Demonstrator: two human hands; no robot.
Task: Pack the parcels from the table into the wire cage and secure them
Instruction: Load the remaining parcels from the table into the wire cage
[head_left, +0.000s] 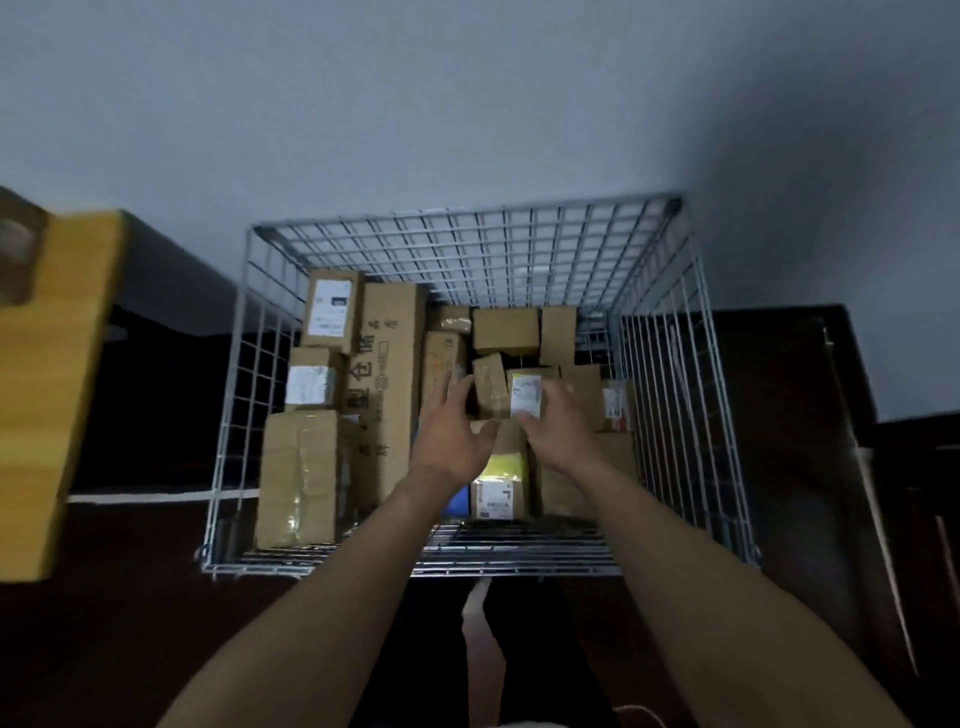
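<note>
I look down into an open-topped wire cage (228, 415) holding several brown cardboard parcels. A long box with printed characters (387, 374) stands left of centre. Both my arms reach in over the near rim. My left hand (449, 439) has fairly straight fingers lying against the left side of a small taped box (489, 385). My right hand (558, 431) grips a small white-labelled parcel (524, 397) beside it, thumb at its lower edge. Under my hands lies a parcel with a yellow patch and a label (501, 480).
A blurred yellow object (52, 389) fills the left edge, close to the camera. Dark furniture (156, 291) stands left of the cage and a dark cabinet (789, 415) to its right. A grey wall rises behind. A pale strip (475, 597) hangs below the cage's near rim.
</note>
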